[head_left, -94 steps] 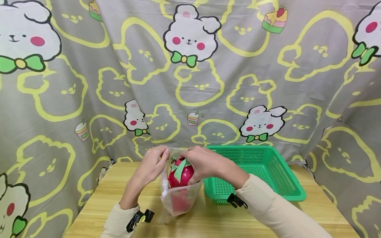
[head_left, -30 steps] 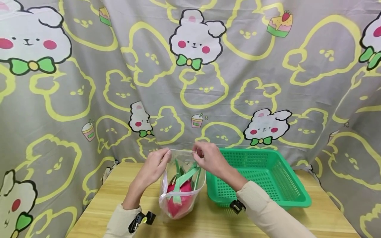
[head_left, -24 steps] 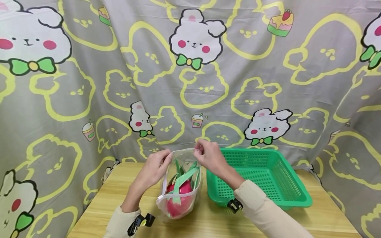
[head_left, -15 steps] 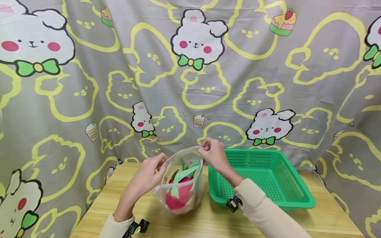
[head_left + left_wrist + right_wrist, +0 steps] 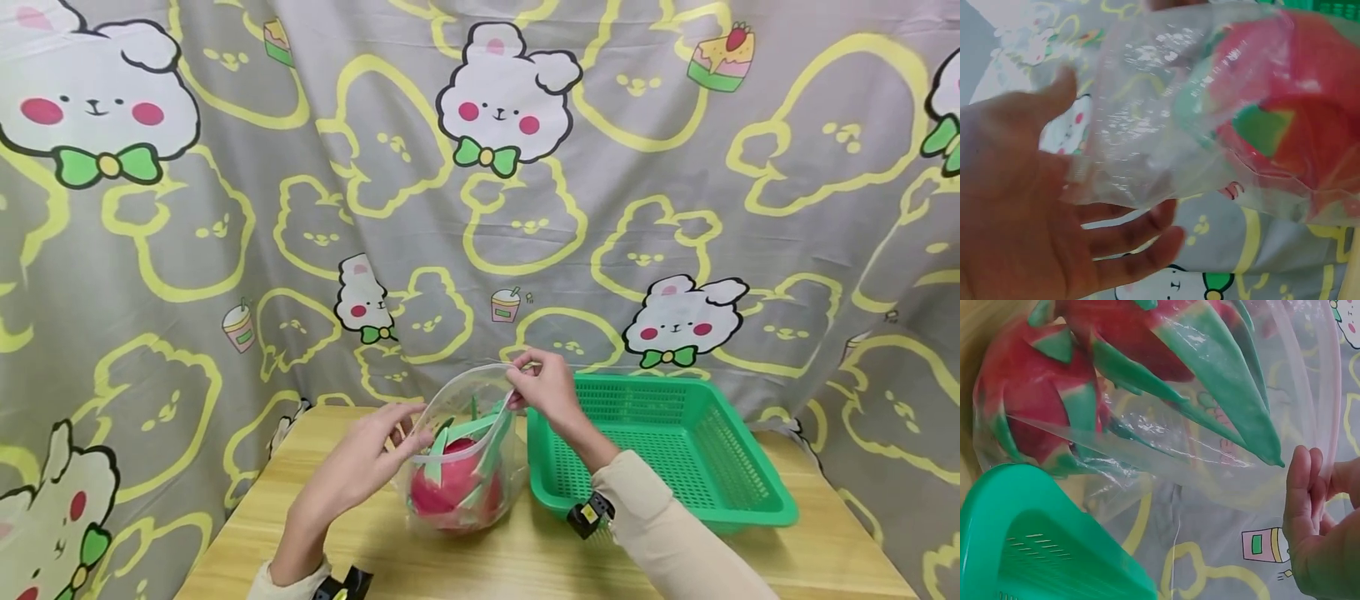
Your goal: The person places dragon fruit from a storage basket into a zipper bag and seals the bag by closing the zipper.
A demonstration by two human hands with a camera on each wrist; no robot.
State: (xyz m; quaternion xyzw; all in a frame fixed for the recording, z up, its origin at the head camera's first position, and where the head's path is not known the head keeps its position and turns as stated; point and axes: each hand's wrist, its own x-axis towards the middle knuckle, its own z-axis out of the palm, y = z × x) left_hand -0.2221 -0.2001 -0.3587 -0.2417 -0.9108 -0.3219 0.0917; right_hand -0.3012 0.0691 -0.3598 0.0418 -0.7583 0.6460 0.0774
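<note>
A clear zip bag (image 5: 450,457) stands upright on the table, its mouth spread wide. Inside are red dragon fruits with green scales; two bodies show through the plastic in the right wrist view, the nearer dragon fruit (image 5: 1032,381) beside another with long green tips. My right hand (image 5: 549,388) pinches the right side of the bag's rim between thumb and fingers. At the left side of the mouth, my left hand (image 5: 352,462) has its thumb and fingers apart, touching the bag's edge. The left wrist view shows that hand's thumb (image 5: 1063,90) raised off the plastic.
A green perforated basket (image 5: 750,454) stands close to the right of the bag, with nothing in it. Both rest on a light wooden table (image 5: 397,575). A grey curtain (image 5: 420,208) with rabbit prints hangs behind and at both sides.
Earlier my right hand was down in the bag at a dragon fruit; now it pinches the rim. My left hand has loosened its pinch and dropped lower. The mouth has widened.
</note>
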